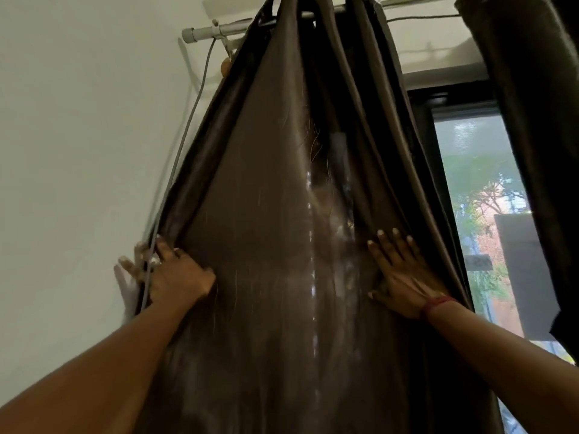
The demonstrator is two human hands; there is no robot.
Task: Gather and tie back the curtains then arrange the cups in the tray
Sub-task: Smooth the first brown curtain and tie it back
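A dark brown curtain [266, 183] hangs bunched from a grey rod [206, 31] and fills the middle of the head view. My left hand [175, 277] is at the curtain's left edge beside the wall, its fingers reaching around the edge and past a grey cable. My right hand [404, 274] lies flat with spread fingers on the folds at the curtain's right side; a red thread circles its wrist. A second dark curtain [532, 120] hangs at the far right. No cups or tray are in view.
A white wall [78, 151] stands to the left, with a grey cable [188, 130] running down along the curtain's edge. Between the two curtains a dark-framed window [479, 189] shows trees and buildings outside.
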